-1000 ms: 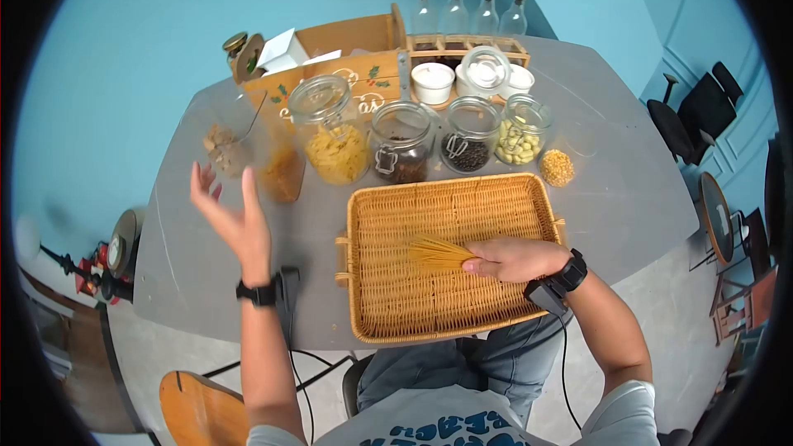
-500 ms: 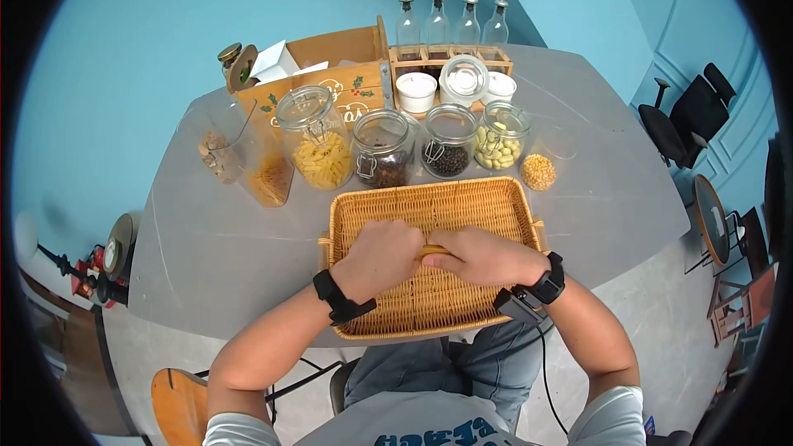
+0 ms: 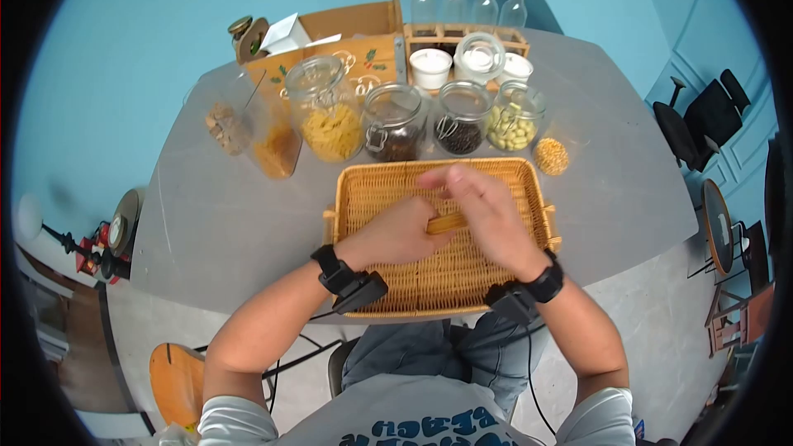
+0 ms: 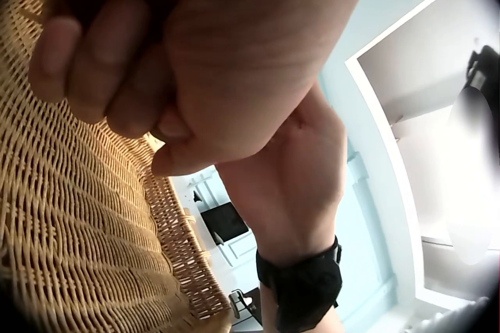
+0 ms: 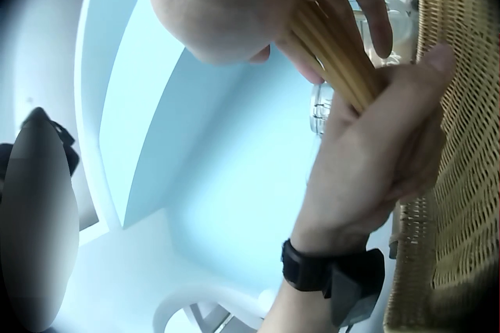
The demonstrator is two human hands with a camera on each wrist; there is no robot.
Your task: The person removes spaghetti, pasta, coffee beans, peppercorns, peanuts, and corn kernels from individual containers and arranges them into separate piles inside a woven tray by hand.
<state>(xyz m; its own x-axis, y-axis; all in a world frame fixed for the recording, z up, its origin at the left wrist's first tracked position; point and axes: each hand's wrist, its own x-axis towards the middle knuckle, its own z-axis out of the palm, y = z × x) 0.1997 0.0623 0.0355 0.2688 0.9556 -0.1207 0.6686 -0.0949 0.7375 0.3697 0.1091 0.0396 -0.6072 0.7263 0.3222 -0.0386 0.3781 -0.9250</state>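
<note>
A bundle of dry spaghetti [image 3: 447, 223] is held above the wicker basket [image 3: 388, 293]. My left hand [image 3: 395, 233] grips one end, its fingers curled tightly round the strands. From the right, my right hand [image 3: 489, 213] is at the bundle's other end, its fingers loosened and extended, with the thumb side up. In the right wrist view, the spaghetti [image 5: 336, 52] runs from the left fist toward the right palm. The left wrist view shows the curled left fingers over the basket's weave, with the strands hidden inside the fist.
Behind the basket stand a jar of pasta [image 3: 332, 130], a jar of dark spice [image 3: 394, 136], a jar of black grains [image 3: 460, 130], a jar of pale green beans [image 3: 512, 126] and yellow kernels [image 3: 552, 157]. Farther back are a wooden crate [image 3: 330, 62] and glass bottles [image 3: 455, 4].
The left hand has come from the raised position at the left to grip the spaghetti over the basket. The right hand, which held the bundle, has loosened its fingers.
</note>
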